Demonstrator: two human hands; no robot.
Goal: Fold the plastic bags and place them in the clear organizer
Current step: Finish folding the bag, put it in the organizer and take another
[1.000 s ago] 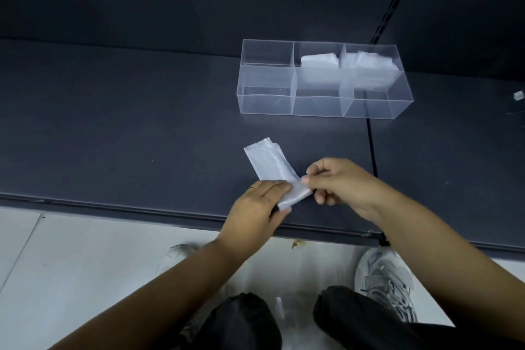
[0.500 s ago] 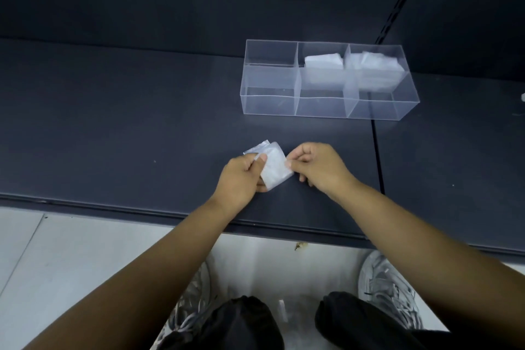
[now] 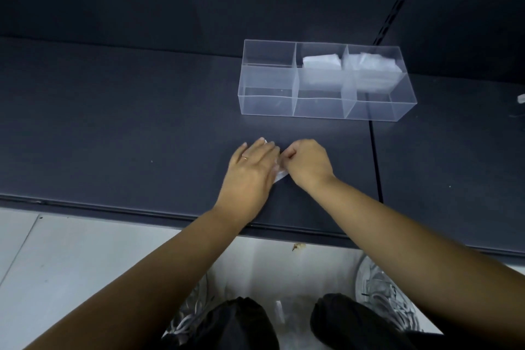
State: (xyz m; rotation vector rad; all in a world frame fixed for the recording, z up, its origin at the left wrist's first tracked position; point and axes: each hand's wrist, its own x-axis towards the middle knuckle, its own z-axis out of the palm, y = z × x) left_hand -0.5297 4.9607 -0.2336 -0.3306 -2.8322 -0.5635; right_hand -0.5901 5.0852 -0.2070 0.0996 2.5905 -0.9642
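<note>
Here, left fingers (image 3: 262, 148): straight and slightly spread, laid flat on a small folded translucent white plastic bag (image 3: 279, 176) and pressing it onto the shelf.
Right fingers (image 3: 295, 150): curled in, thumb and forefinger tips meeting at the bag's right edge. They seem to pinch that edge, though motion blur softens the contact.
Left hand (image 3: 250, 170): palm down, covering most of the bag. A thin gold-coloured ring (image 3: 245, 157) sits on one finger.
Right hand (image 3: 309, 163): knuckles up, just beside the left hand, the two meeting over the bag.
Bag position: on the dark grey matte shelf (image 3: 113, 122), toward its front edge. Only a corner past the left fingertips and a sliver between the hands show.
Organizer: a clear rectangular plastic organizer (image 3: 267, 105) with three compartments stands farther back on the shelf, apart from the hands and a little to their right.
Organizer contents: one folded white bag (image 3: 321, 61) lies in the middle compartment and a stack of folded bags (image 3: 369, 65) in the right one.
Shelf seam: a narrow dark gap (image 3: 375, 156) runs front to back just right of the right hand and passes under the organizer's right end.
Below the shelf: a pale tiled floor (image 3: 56, 264), light grey sneakers (image 3: 380, 293) and dark trouser knees (image 3: 241, 321).
</note>
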